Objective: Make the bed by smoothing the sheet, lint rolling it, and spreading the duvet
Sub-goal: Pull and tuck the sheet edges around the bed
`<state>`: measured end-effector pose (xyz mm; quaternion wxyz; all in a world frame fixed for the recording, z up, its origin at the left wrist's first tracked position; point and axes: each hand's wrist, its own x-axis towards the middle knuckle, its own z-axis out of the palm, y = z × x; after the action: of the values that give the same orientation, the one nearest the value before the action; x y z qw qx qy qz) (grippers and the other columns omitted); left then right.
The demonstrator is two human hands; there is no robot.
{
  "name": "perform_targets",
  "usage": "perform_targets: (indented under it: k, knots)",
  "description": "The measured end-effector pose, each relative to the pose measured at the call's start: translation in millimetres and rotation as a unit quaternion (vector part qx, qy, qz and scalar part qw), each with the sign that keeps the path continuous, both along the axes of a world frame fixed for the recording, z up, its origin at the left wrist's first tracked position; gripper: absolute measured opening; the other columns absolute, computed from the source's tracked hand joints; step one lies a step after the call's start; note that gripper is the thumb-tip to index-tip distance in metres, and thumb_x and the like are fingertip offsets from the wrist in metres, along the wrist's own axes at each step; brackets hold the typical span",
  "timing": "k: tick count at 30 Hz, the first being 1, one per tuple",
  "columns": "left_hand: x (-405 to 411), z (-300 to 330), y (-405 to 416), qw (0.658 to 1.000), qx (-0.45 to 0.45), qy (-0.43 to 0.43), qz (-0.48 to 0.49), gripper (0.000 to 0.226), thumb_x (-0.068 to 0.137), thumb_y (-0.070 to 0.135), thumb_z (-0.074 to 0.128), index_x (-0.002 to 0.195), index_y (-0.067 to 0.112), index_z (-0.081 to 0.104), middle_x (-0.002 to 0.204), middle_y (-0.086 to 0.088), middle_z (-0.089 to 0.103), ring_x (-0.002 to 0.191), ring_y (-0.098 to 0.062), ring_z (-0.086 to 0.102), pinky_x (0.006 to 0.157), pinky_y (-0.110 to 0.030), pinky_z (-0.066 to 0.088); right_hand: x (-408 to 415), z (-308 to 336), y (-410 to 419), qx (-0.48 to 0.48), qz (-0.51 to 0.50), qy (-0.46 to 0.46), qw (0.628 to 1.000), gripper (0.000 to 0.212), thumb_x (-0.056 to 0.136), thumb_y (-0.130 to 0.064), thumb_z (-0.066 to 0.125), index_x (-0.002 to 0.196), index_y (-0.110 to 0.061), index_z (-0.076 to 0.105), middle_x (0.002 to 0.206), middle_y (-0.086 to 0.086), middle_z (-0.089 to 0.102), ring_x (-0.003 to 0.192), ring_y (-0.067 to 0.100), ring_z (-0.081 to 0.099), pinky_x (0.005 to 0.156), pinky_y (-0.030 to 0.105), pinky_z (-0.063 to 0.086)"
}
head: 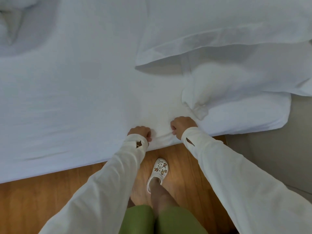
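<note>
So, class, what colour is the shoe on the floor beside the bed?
White, with small colourful charms on top: the shoe shows best in the head view, on the wooden floor.

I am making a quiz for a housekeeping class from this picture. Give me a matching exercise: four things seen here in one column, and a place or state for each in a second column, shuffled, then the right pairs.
Things:
1. left hand
2. duvet
3. shoe
4. shorts

Places or states:
A. on the wooden floor, beside the bed
B. green, at the bottom edge of the picture
C. gripping a fold of the sheet at the bed's edge
D. lying bunched on the right part of the bed

Pairs: 1-C, 2-D, 3-A, 4-B
</note>
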<state>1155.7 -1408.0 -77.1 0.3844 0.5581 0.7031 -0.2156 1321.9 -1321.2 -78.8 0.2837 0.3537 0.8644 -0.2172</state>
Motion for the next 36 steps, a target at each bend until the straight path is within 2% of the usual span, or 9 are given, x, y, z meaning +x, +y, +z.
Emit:
perform_targets:
  k: [5, 9, 15, 19, 22, 26, 29, 33, 36]
  knots:
    - [-4.0, 10.2, 13.1, 1.000, -0.026, -0.005, -0.004, 0.023, 0.091, 0.037, 0.057, 0.108, 0.020, 0.059, 0.118, -0.004, 0.061, 0.108, -0.024, 0.057, 0.084, -0.029, 0.044, 9.6, 4.8, 7.1, -0.062, -0.045, 0.043, 0.996, 0.012, 0.095, -0.022, 0.058, 0.102, -0.012, 0.061, 0.111, 0.004, 0.057, 0.103, 0.022, 0.056, 0.087, 0.032, 0.045]
    - [23.6, 11.2, 23.1, 0.993, 0.104, -0.052, 0.009, 0.035, 0.092, 0.036, 0.053, 0.123, 0.021, 0.047, 0.123, -0.001, 0.054, 0.114, -0.023, 0.050, 0.087, -0.034, 0.044, 50.0, -2.9, 5.0, -0.012, -0.051, 0.131, 0.990, 0.027, 0.093, -0.025, 0.059, 0.119, -0.018, 0.059, 0.120, 0.002, 0.051, 0.114, 0.021, 0.046, 0.096, 0.031, 0.037]
    - [103.4, -5.7, 76.5, 0.947, 0.186, -0.094, -0.243, 0.062, 0.090, 0.032, 0.056, 0.144, 0.022, 0.028, 0.149, -0.001, 0.027, 0.135, -0.022, 0.025, 0.107, -0.030, 0.024, 137.2, -1.2, 24.4, 0.072, -0.142, 0.124, 0.979, 0.052, 0.092, -0.018, 0.060, 0.141, -0.027, 0.046, 0.147, 0.001, 0.037, 0.137, 0.023, 0.028, 0.111, 0.035, 0.023]
    - [159.1, -18.7, 103.5, 0.915, 0.211, -0.100, -0.328, 0.074, 0.093, 0.028, 0.055, 0.151, 0.019, 0.010, 0.158, -0.001, 0.009, 0.145, -0.019, 0.007, 0.115, -0.030, 0.009, 193.5, -5.8, 52.5, 0.108, -0.197, 0.087, 0.970, 0.061, 0.093, -0.011, 0.058, 0.146, -0.032, 0.037, 0.156, -0.005, 0.026, 0.144, 0.021, 0.018, 0.114, 0.037, 0.022]
    - [198.7, -18.1, 124.9, 0.921, 0.234, -0.076, -0.303, 0.080, 0.092, 0.032, 0.057, 0.152, 0.018, 0.006, 0.159, 0.000, 0.004, 0.145, -0.020, 0.004, 0.114, -0.033, 0.012, 225.4, -11.2, 73.0, 0.135, -0.216, 0.071, 0.964, 0.065, 0.092, -0.007, 0.059, 0.148, -0.031, 0.034, 0.158, -0.004, 0.023, 0.147, 0.022, 0.013, 0.113, 0.038, 0.021]
    - [240.6, -14.2, 152.9, 0.934, 0.274, -0.024, -0.228, 0.080, 0.085, 0.047, 0.061, 0.147, 0.026, 0.016, 0.150, 0.000, 0.020, 0.137, -0.024, 0.021, 0.112, -0.036, 0.019, 258.2, -14.7, 94.3, 0.158, -0.313, 0.073, 0.934, 0.072, 0.086, -0.010, 0.066, 0.147, -0.029, 0.034, 0.154, -0.003, 0.028, 0.146, 0.020, 0.015, 0.114, 0.037, 0.019]
    - [257.3, -18.5, 158.5, 0.944, 0.291, -0.011, -0.155, 0.078, 0.079, 0.050, 0.065, 0.143, 0.034, 0.022, 0.143, 0.001, 0.027, 0.131, -0.023, 0.027, 0.108, -0.038, 0.023, 270.5, -18.5, 100.5, 0.166, -0.344, 0.082, 0.921, 0.075, 0.081, -0.024, 0.073, 0.145, -0.032, 0.035, 0.150, -0.004, 0.032, 0.144, 0.020, 0.017, 0.115, 0.040, 0.018]
    - [277.8, -27.0, 160.4, 0.942, 0.264, -0.036, -0.204, 0.092, 0.081, 0.052, 0.063, 0.146, 0.045, -0.002, 0.155, 0.003, -0.003, 0.142, -0.027, -0.001, 0.113, -0.048, 0.012, 287.1, -30.1, 92.8, 0.098, -0.431, 0.124, 0.889, 0.075, 0.086, -0.047, 0.064, 0.146, -0.052, 0.018, 0.159, -0.013, -0.001, 0.147, 0.018, -0.016, 0.118, 0.052, -0.001]
    - [291.8, -30.6, 183.8, 0.941, 0.232, -0.049, -0.241, 0.110, 0.075, 0.057, 0.067, 0.142, 0.048, -0.019, 0.153, 0.004, -0.029, 0.143, -0.025, -0.021, 0.114, -0.053, 0.007, 299.5, -38.4, 88.7, 0.069, -0.518, 0.183, 0.833, 0.054, 0.100, -0.049, 0.037, 0.145, -0.058, 0.009, 0.157, -0.022, -0.019, 0.144, 0.017, -0.028, 0.118, 0.049, -0.006]
